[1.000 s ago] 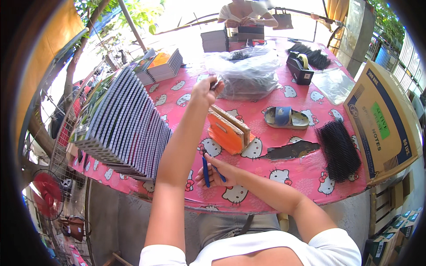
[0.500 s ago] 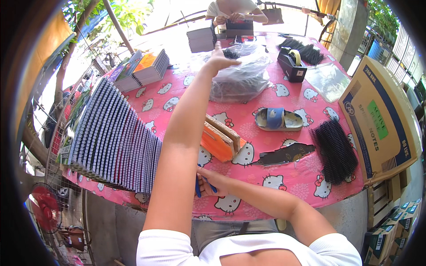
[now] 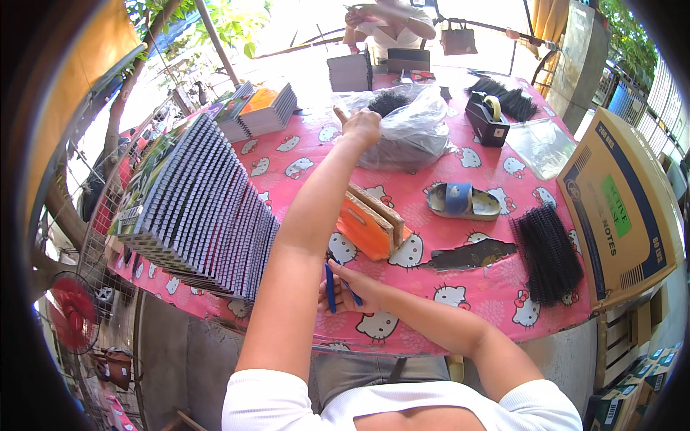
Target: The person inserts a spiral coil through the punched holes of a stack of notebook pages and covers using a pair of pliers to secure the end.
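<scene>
My left arm reaches across the table, and my left hand [image 3: 361,128] is closed at the left edge of a clear plastic bag [image 3: 413,144]. Black plastic coils [image 3: 388,103] show through the bag's opening. Close to my body, my right hand [image 3: 359,289] holds blue-handled pliers [image 3: 331,289], their handles apart; my left forearm partly hides their head. Just beyond the pliers sits a wooden block with an orange face [image 3: 370,228]. A tall stack of spiral-bound notebooks [image 3: 194,215] stands left of my left forearm.
To the right lie a blue slipper [image 3: 460,200], a bundle of black coils [image 3: 548,255] and a large cardboard box [image 3: 618,223]. Farther back are a tape dispenser [image 3: 486,123] and more notebooks [image 3: 267,108]. Another person [image 3: 395,29] works across the pink-covered table [image 3: 431,327].
My left hand has gone from spread fingers over the bag to closed at its edge. The bag is bunched up, showing more coils. The person opposite has raised their hands.
</scene>
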The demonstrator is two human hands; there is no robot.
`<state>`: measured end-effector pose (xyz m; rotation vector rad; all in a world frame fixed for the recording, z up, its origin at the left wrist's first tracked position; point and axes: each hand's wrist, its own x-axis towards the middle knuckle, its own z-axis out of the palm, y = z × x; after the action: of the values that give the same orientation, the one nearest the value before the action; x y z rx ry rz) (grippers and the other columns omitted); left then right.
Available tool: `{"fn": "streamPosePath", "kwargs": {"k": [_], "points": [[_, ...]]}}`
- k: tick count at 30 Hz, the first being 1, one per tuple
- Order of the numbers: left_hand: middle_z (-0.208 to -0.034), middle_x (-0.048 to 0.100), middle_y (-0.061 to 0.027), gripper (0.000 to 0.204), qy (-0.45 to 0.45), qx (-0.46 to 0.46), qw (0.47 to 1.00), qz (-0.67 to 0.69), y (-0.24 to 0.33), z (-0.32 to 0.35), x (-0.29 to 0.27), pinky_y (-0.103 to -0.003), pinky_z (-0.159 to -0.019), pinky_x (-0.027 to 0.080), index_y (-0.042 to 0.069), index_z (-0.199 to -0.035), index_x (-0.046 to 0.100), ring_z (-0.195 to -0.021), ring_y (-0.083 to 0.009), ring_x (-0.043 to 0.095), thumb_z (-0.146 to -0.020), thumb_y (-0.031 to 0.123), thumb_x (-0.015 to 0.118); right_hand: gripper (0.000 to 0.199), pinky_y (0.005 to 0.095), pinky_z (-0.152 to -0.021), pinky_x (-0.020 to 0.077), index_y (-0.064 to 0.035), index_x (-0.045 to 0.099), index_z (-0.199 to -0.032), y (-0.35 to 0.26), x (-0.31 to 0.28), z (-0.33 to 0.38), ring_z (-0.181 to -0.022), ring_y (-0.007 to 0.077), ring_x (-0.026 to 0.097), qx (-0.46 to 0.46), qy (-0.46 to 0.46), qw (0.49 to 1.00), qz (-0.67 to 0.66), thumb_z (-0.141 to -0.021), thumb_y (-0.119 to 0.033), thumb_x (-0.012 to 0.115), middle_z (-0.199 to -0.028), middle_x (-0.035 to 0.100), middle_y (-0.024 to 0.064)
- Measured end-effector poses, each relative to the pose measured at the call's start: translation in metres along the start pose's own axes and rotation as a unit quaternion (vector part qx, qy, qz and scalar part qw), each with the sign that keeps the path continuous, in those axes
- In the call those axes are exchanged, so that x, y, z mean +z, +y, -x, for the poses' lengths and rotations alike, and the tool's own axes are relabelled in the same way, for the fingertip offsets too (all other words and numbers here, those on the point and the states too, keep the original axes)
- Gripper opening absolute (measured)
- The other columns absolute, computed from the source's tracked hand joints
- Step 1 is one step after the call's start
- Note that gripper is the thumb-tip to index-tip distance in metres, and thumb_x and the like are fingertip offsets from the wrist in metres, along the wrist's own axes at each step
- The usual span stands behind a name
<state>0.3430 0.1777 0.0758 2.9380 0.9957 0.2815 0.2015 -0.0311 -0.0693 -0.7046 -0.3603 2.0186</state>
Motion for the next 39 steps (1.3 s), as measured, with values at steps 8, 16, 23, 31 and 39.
{"fn": "streamPosePath", "kwargs": {"k": [8, 16, 23, 31, 39], "points": [[-0.121, 0.055, -0.0064, 0.020, 0.160, 0.023, 0.986, 0.040, 0.007, 0.022, -0.021, -0.074, -0.104, 0.000, 0.016, -0.101, 0.069, -0.125, -0.0287, 0.043, -0.082, 0.020, 0.063, 0.068, 0.0429, -0.088, 0.0501, -0.0001, 0.060, -0.101, 0.000, -0.003, 0.001, -0.093, 0.0282, 0.065, -0.002, -0.014, 1.000, 0.013, -0.093, -0.063, 0.034, -0.100, 0.065, 0.0158], [-0.127, 0.049, -0.0139, 0.060, 0.274, 0.016, 0.920, 0.279, 0.024, 0.111, -0.074, -0.048, -0.107, 0.030, 0.013, -0.125, 0.052, -0.121, -0.0319, 0.046, -0.071, 0.022, 0.074, 0.069, 0.0417, -0.077, 0.0534, -0.0015, 0.060, -0.095, 0.002, -0.004, 0.001, -0.087, 0.0283, 0.067, -0.023, -0.040, 0.999, -0.015, -0.091, -0.066, 0.035, -0.091, 0.066, 0.0135], [-0.116, 0.057, -0.0103, 0.044, 0.385, 0.101, 0.828, 0.394, -0.020, 0.301, -0.103, -0.033, -0.095, 0.040, 0.005, -0.117, 0.056, -0.108, -0.0221, 0.055, -0.077, 0.015, 0.073, 0.050, 0.0408, -0.070, 0.0542, -0.0062, 0.055, -0.106, 0.007, -0.021, 0.000, -0.086, 0.0273, 0.066, -0.070, -0.118, 0.990, -0.017, -0.096, -0.052, 0.039, -0.093, 0.063, 0.0102], [-0.104, 0.057, -0.0043, 0.039, 0.435, -0.233, 0.740, 0.457, -0.124, 0.446, -0.012, -0.030, -0.077, 0.047, 0.005, -0.108, 0.057, -0.091, -0.0144, 0.054, -0.076, 0.015, 0.078, 0.048, 0.0325, -0.081, 0.0457, -0.0053, 0.052, -0.126, 0.007, 0.046, 0.012, -0.086, 0.0200, 0.057, -0.198, 0.007, 0.861, 0.469, -0.098, -0.043, 0.042, -0.096, 0.058, 0.0079], [-0.090, 0.063, -0.0086, 0.034, 0.427, -0.229, 0.833, 0.267, -0.116, 0.424, 0.018, -0.028, -0.065, 0.051, 0.002, -0.101, 0.059, -0.077, -0.0174, 0.060, -0.073, 0.011, 0.077, 0.049, 0.0549, -0.095, 0.0334, -0.0140, 0.054, -0.122, -0.002, 0.120, -0.013, -0.107, 0.0320, 0.051, -0.316, 0.178, 0.357, 0.861, -0.087, -0.048, 0.058, -0.108, 0.052, 0.0158]]}}
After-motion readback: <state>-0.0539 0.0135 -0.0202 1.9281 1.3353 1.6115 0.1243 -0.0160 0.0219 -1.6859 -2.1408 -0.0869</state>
